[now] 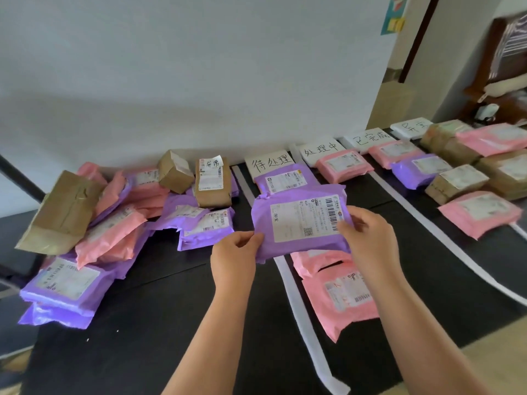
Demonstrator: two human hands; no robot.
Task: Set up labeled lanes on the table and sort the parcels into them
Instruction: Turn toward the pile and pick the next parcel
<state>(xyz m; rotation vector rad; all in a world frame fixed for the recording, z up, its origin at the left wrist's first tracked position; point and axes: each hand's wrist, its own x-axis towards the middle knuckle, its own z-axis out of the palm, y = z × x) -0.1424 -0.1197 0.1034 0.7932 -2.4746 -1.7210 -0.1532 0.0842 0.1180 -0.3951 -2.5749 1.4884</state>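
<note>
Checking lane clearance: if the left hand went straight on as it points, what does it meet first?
The left hand holds a parcel; beyond it, probably the far purple parcel by the sign. Depth unclear.

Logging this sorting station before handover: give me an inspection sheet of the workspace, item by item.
Surface: black table, split into lanes by white tape strips.
Job's things: handwritten lane cards along the white wall; purple parcel held above the table; sorted parcels in the right lanes.
Clutter: unsorted heap of pink, purple and brown parcels at left.
Hands: left hand and right hand both grip the purple parcel's edges.
Cables: nothing seen.
Surroundings: white wall behind; wooden furniture far right.
</note>
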